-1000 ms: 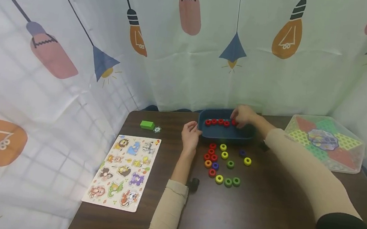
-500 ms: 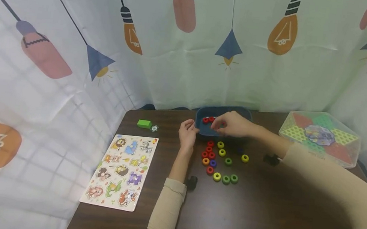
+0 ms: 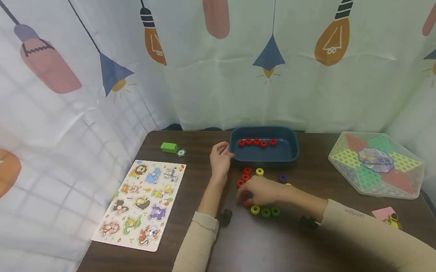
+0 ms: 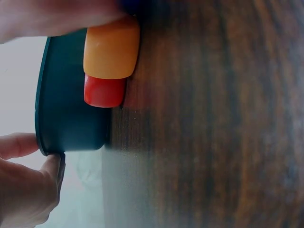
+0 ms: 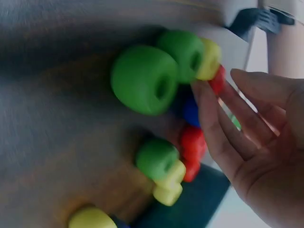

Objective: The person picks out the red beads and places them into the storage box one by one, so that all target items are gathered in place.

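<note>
A dark blue plastic bin (image 3: 280, 155) holds a row of several red ring beads (image 3: 257, 142). My left hand (image 3: 220, 161) pinches the bin's left rim between thumb and finger, as the left wrist view shows. My right hand (image 3: 262, 191) hovers over the loose beads in front of the bin, its thumb apart from the fingers and nothing between them. Near its fingertips in the right wrist view are a blue bead (image 5: 191, 112), a yellow bead (image 5: 210, 59) and green beads (image 5: 142, 80). An orange bead (image 4: 111, 52) shows below the hand in the left wrist view.
On the left lies an animal puzzle board (image 3: 141, 203), with a green block (image 3: 169, 147) and a small round disc (image 3: 181, 152) behind it. A clear hexagonal game box (image 3: 376, 163) sits at the right, a pink item (image 3: 383, 213) near it. A patterned curtain (image 3: 223, 91) hangs behind.
My right hand has left the bin's inside, where a fifth-position red bead now lies at the row's right end, and moved toward me over the loose beads. The left hand stays at the rim.
</note>
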A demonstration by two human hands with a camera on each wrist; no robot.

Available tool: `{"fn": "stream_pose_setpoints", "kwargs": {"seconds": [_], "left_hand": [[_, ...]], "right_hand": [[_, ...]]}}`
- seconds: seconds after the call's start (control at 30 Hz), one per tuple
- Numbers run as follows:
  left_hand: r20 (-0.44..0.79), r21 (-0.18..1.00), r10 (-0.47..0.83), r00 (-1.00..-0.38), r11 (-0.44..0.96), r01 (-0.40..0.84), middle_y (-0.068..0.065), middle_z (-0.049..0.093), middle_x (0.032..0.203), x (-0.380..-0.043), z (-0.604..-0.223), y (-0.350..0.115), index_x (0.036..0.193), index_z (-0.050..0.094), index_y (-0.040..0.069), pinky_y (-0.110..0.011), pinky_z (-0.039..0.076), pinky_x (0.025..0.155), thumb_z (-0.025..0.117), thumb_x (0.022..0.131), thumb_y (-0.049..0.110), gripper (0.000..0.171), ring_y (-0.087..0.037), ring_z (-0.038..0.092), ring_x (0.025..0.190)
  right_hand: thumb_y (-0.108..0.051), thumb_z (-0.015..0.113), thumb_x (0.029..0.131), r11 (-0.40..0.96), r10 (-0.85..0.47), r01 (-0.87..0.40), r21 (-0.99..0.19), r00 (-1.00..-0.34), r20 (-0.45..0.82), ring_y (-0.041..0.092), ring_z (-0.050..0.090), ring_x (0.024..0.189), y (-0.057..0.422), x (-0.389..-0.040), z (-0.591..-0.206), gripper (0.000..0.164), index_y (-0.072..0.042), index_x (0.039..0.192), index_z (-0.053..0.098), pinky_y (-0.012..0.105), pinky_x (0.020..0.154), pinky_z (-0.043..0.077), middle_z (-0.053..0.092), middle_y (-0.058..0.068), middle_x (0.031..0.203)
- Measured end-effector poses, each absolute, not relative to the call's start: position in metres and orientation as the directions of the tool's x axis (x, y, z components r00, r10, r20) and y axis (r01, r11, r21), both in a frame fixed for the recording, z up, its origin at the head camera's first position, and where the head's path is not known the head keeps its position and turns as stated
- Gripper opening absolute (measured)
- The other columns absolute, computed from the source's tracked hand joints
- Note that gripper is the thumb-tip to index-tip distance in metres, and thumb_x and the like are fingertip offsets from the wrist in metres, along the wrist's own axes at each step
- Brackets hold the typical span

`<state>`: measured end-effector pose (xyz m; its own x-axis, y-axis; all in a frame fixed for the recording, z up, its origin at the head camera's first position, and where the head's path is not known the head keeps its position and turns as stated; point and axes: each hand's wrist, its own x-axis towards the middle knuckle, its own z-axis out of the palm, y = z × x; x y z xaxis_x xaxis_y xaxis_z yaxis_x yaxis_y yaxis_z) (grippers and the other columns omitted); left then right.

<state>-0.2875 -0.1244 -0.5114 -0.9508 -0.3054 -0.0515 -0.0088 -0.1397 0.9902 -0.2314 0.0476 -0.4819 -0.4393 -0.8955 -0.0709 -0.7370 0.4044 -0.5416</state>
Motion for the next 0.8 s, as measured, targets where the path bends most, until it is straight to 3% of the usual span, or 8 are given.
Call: {"fn": "stream_pose_setpoints", "kwargs": {"seconds": [0.17, 0.3, 0.43, 0.57, 0.8], "left_hand": [[-0.059, 0.988, -0.295, -0.954, -0.151, -0.014, -0.015, 0.052, 0.136, -0.288, -0.511, -0.125, 0.130, 0.050, 0.003, -0.029, 0.048, 0.101, 0.059, 0.085, -0.013, 0.049, -0.022, 0.049, 0.132], [-0.079, 0.984, -0.266, -0.961, -0.175, -0.033, -0.017, 0.048, 0.140, -0.289, -0.511, -0.128, 0.136, 0.046, -0.001, -0.031, 0.045, 0.104, 0.058, 0.087, -0.013, 0.053, -0.024, 0.046, 0.134], [-0.094, 0.982, -0.243, -0.965, -0.184, -0.049, -0.018, 0.045, 0.145, -0.289, -0.511, -0.131, 0.140, 0.042, -0.002, -0.033, 0.043, 0.106, 0.057, 0.089, -0.012, 0.055, -0.024, 0.042, 0.136], [-0.091, 0.984, -0.254, -0.963, -0.170, -0.048, -0.018, 0.045, 0.145, -0.288, -0.511, -0.131, 0.140, 0.042, -0.002, -0.032, 0.044, 0.106, 0.057, 0.089, -0.011, 0.054, -0.023, 0.043, 0.136], [-0.063, 0.992, -0.301, -0.952, -0.126, -0.025, -0.017, 0.051, 0.137, -0.286, -0.508, -0.127, 0.134, 0.047, -0.001, -0.033, 0.047, 0.103, 0.058, 0.086, -0.011, 0.051, -0.026, 0.049, 0.132]], "right_hand": [[-0.007, 0.073, 0.081, 0.416, -0.886, -0.722, -0.553, -0.458, -0.069, 0.003, 0.064, 0.082, 0.043, -0.230, -0.494, 0.023, -0.018, 0.100, 0.075, 0.023, 0.075, 0.054, 0.072, -0.010, 0.092], [-0.004, 0.072, 0.080, 0.410, -0.881, -0.694, -0.592, -0.470, -0.060, 0.004, 0.063, 0.077, 0.044, -0.231, -0.499, 0.024, -0.019, 0.099, 0.076, 0.021, 0.071, 0.053, 0.072, -0.011, 0.090], [0.002, 0.069, 0.082, 0.403, -0.872, -0.608, -0.684, -0.483, -0.085, 0.007, 0.067, 0.068, 0.047, -0.234, -0.495, 0.025, -0.016, 0.099, 0.076, 0.022, 0.063, 0.055, 0.073, -0.006, 0.092], [0.005, 0.065, 0.085, 0.396, -0.860, -0.499, -0.771, -0.496, -0.121, 0.017, 0.071, 0.062, 0.051, -0.242, -0.478, 0.026, -0.013, 0.101, 0.075, 0.031, 0.057, 0.059, 0.073, 0.001, 0.095], [0.003, 0.063, 0.089, 0.413, -0.811, -0.336, -0.847, -0.559, -0.173, 0.026, 0.073, 0.071, 0.053, -0.278, -0.444, 0.025, -0.012, 0.107, 0.073, 0.049, 0.068, 0.060, 0.073, 0.008, 0.102]]}}
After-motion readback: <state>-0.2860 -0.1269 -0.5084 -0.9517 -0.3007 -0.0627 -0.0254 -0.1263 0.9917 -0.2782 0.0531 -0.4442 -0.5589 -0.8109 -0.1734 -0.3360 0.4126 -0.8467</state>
